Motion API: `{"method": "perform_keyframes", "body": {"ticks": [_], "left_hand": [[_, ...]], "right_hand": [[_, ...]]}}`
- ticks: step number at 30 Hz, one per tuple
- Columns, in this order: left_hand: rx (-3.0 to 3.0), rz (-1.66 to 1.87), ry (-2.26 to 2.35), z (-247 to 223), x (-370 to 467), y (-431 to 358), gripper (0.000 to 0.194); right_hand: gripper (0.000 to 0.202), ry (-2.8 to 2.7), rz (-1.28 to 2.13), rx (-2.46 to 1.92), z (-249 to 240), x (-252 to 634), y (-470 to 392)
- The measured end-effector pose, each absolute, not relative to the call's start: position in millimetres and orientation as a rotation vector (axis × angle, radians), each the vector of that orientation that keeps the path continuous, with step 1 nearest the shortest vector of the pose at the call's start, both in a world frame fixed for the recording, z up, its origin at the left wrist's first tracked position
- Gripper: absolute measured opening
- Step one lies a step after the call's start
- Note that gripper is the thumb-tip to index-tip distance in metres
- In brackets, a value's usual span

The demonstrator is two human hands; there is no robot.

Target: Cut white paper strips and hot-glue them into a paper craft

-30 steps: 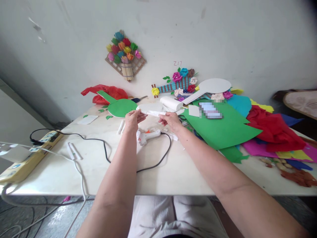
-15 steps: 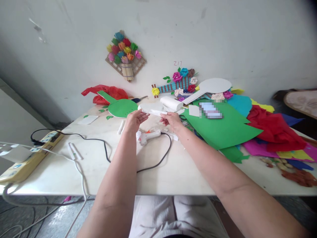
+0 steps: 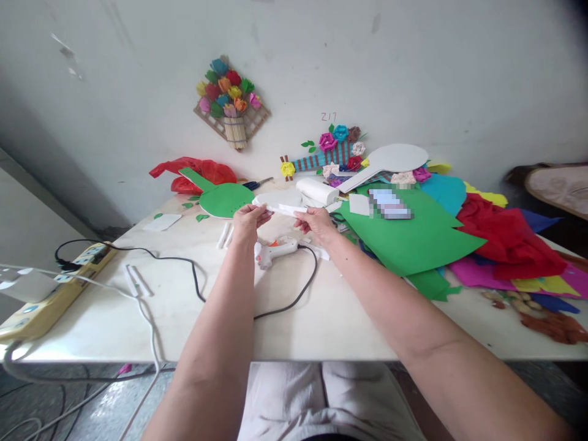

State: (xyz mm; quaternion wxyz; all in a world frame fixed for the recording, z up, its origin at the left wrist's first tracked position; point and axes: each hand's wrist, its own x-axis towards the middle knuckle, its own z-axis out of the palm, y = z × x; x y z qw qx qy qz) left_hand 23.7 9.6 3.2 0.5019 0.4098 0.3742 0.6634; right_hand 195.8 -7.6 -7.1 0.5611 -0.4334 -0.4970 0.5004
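A narrow white strip (image 3: 288,209) is stretched between my two hands above the table. My left hand (image 3: 249,222) pinches its left end, and my right hand (image 3: 316,223) grips the right end. Below them lies a white glue gun (image 3: 275,252) with a black cord. Just behind the strip are a white rounded piece (image 3: 278,197) and a white roll (image 3: 318,191). The green paddle-shaped piece (image 3: 226,199) rests to the left, beyond my left hand.
A yellow power strip (image 3: 59,291) and cables occupy the left side. Green sheets (image 3: 413,236), a phone (image 3: 391,203) and red cloth (image 3: 500,229) lie at the right. Paper flowers (image 3: 327,143) stand by the wall. Short white strips (image 3: 138,280) lie at the left.
My left hand's fingers have closed more tightly on the strip's left end. My right hand has shifted slightly left. The view has moved a little.
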Motion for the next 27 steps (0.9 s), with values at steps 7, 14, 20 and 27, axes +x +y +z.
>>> {"method": "perform_keyframes", "body": {"ticks": [7, 14, 20, 27], "left_hand": [[1.071, 1.566, 0.942, 6.5, 25.4, 5.2, 0.034], [1.17, 1.585, 1.008, 7.5, 26.2, 5.9, 0.038], [1.191, 1.523, 0.918, 10.2, 24.8, 4.4, 0.036], [1.187, 1.519, 0.821, 7.0, 23.5, 5.9, 0.041]], "right_hand": [[0.016, -1.116, 1.18, -1.002, -5.9, 195.7, -9.1], [0.016, -1.084, 1.207, -0.993, -3.9, 196.2, -9.3], [0.015, -1.039, 1.251, -0.977, -3.0, 197.0, -8.6], [0.016, -1.044, 1.225, -0.996, -5.4, 197.3, -6.6]]}}
